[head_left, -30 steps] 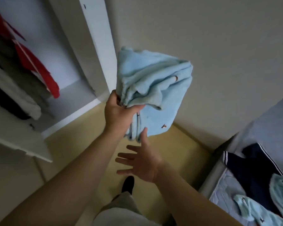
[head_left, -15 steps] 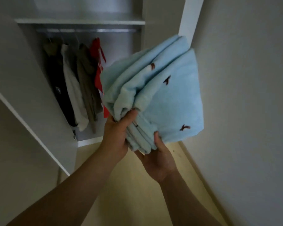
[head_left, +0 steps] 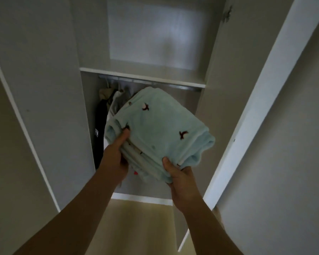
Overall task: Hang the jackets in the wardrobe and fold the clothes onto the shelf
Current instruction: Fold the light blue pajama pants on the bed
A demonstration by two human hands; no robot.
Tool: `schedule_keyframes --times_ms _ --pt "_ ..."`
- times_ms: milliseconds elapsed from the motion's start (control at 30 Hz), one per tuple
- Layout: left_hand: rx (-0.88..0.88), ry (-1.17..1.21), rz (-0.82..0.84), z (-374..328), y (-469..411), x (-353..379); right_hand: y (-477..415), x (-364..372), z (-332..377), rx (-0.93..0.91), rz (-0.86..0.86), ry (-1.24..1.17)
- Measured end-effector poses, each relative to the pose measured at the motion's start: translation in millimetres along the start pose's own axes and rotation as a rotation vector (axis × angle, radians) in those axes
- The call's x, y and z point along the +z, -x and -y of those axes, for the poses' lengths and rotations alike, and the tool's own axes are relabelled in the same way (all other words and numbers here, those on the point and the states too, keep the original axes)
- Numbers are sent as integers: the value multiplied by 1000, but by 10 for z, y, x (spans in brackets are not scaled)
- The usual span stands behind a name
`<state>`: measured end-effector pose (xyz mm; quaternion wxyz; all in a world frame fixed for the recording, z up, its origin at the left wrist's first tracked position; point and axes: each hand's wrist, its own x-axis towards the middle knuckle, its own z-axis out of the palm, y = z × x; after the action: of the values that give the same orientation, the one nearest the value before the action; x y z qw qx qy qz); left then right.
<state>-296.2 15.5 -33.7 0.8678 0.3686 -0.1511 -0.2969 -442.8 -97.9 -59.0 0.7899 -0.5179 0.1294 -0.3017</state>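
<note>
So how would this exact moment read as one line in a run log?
phase: carrying to wardrobe | held: folded light-blue garment | left hand: gripping its edge | right hand: gripping underneath | shelf: above the garment | jackets: hanging behind

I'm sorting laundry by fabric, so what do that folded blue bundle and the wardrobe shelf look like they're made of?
Folded blue bundle: looks like soft fleece or plush, matte and fuzzy, with thick rounded folds and small dark bird motifs. Wardrobe shelf: probably laminated board, smooth, pale, flat-edged; the core is not visible.

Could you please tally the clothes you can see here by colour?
Light blue, folded, held by both hands: 1
Black, hanging: 1
Beige, hanging: 1
Pale grey, hanging: 1
Total: 4; more may hide behind the bundle.
</note>
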Motion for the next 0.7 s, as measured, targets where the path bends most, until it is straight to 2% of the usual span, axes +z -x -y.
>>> schedule_keyframes --times_ms 233,367,700 --pt "134 -4 -52 -266 -1022 478 -1196 -28 453 -68 57 46" --pt "224 -68 -41 -437 -1821 577 -2041 38 620 -135 18 48" --pt "282 -211 57 -1001 -3960 782 -4208 383 953 -228 -117 56"
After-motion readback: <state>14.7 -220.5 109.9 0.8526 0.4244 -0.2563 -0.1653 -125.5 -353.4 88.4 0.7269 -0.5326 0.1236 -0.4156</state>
